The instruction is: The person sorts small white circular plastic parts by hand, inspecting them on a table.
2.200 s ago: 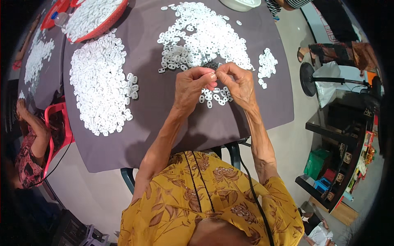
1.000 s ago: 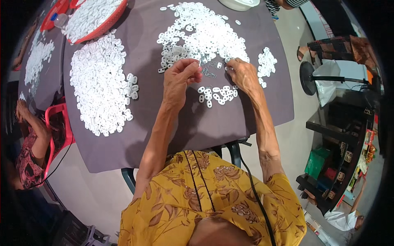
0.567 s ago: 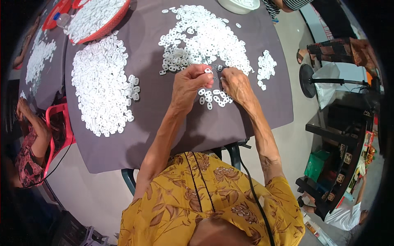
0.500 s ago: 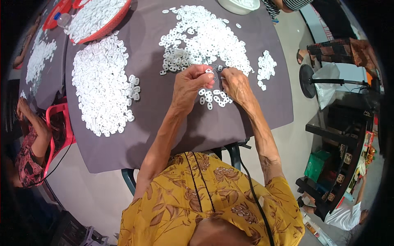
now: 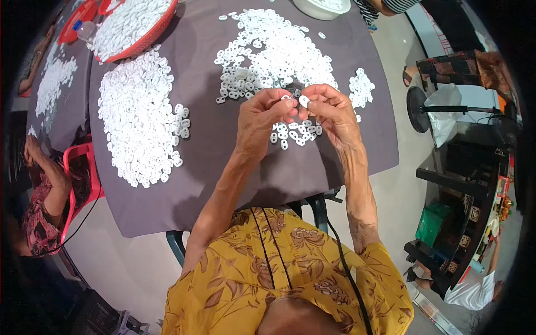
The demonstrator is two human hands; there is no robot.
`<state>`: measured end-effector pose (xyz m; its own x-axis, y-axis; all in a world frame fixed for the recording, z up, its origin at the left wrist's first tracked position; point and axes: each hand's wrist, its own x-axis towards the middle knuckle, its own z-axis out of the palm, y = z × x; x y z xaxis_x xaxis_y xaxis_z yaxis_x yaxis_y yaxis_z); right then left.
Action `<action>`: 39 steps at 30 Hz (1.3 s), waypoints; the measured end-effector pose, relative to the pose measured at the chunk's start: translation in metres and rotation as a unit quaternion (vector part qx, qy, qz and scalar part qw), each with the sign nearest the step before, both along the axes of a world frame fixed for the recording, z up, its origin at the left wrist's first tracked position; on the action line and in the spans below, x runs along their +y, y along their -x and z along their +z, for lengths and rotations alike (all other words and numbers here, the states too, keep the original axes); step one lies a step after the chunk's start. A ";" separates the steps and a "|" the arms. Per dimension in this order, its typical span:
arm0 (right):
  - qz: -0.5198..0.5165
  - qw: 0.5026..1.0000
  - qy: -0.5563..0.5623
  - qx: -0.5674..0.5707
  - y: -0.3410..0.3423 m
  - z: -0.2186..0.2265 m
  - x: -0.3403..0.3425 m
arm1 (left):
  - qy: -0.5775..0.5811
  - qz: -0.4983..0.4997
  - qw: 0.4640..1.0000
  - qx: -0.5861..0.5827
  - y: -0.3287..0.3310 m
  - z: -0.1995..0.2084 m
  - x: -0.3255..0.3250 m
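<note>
My left hand (image 5: 261, 120), thumb and fingertips pinched together, holds a small white oval plastic piece (image 5: 285, 97), partly covered by the fingers. Close beside it, my right hand (image 5: 336, 115) grips another white oval piece (image 5: 304, 101) between thumb and forefinger. Both hands are raised over the table, almost touching. Just behind the fingertips, some small dark grey bits (image 5: 293, 90) show, too small to name. Below the hands lies a small group of white two-holed pieces (image 5: 295, 135). Beyond them spreads a large heap of the same pieces (image 5: 290, 50).
Another big heap (image 5: 137, 120) covers the left of the grey tablecloth (image 5: 218, 162); a small one (image 5: 362, 84) lies at the right. A red basket (image 5: 149, 40) full of white pieces and a white bowl (image 5: 319, 13) stand at the back. A person sits by a red chair (image 5: 84, 167) at left.
My right hand has lifted from the heap and turned inward, now showing a white oval piece in its pinch. My left hand stays nearly in place.
</note>
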<state>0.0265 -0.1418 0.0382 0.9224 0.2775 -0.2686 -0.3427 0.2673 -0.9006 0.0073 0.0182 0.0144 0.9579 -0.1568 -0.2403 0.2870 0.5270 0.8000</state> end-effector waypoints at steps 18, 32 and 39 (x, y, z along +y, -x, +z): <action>-0.052 0.944 0.243 -0.217 0.015 0.006 0.014 | 0.052 0.044 0.997 -0.024 0.004 0.004 -0.004; -0.059 0.950 0.234 -0.198 0.014 0.004 0.010 | 0.062 0.032 0.998 0.002 0.005 0.004 -0.005; -0.042 0.874 0.309 -0.372 0.017 0.005 0.009 | 0.073 0.042 0.996 0.009 0.005 0.008 -0.006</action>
<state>0.0093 -0.1328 0.0429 0.9157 0.2140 0.3402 0.3972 -0.3529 -0.8472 0.0022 0.0117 0.0220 0.9650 -0.1101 -0.2381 0.2502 0.6596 0.7088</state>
